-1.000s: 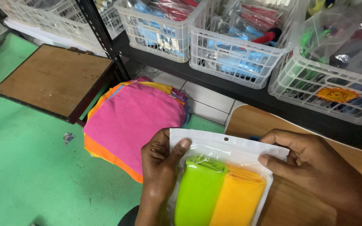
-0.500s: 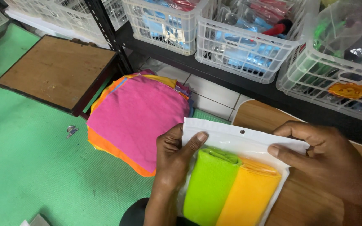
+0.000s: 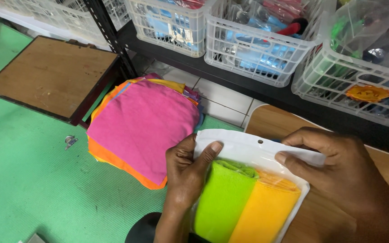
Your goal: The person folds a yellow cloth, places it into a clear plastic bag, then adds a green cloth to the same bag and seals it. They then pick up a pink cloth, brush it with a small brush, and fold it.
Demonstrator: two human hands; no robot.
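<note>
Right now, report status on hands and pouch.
Left hand and right hand both pinching clear pouch top. Green and yellow cloths inside. Nothing blocking.

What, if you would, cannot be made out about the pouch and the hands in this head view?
- Pouch: lower end cut off by the bottom edge.
- Green cloth and yellow cloth: fold count unclear inside the pouch.
- Left hand and right hand: fingers under the pouch are hidden.
</note>
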